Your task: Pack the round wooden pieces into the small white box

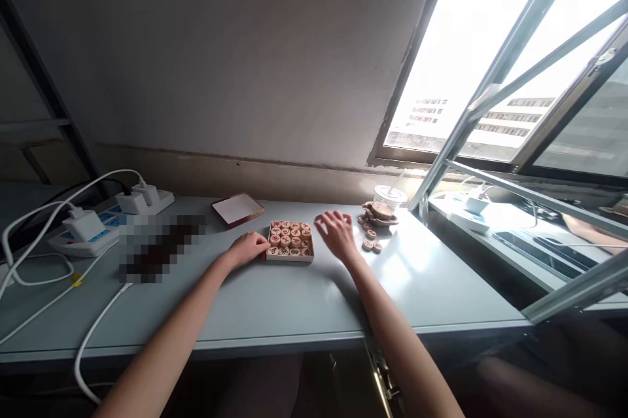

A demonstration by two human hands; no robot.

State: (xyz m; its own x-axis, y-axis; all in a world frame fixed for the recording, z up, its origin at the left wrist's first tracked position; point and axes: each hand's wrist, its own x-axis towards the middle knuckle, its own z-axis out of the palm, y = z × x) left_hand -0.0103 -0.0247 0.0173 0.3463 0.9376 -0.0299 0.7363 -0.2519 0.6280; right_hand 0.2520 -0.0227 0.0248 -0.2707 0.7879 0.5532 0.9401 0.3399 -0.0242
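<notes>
Our left hand (248, 248) sits at the nine o'clock edge of the shallow box (289, 258), fingertips gathered against it; whether they pinch, we cannot tell. Our right hand (337, 233) hovers at three o'clock, fingers bent and apart. The round pieces (285, 241) inside, and loose pieces (367, 245) beyond that hand, look light, hard and smooth; we'd best grip each by its rim.

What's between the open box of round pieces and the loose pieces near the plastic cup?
In the head view, the right hand is between the open box and the loose pieces; whether it holds anything is unclear.
</notes>
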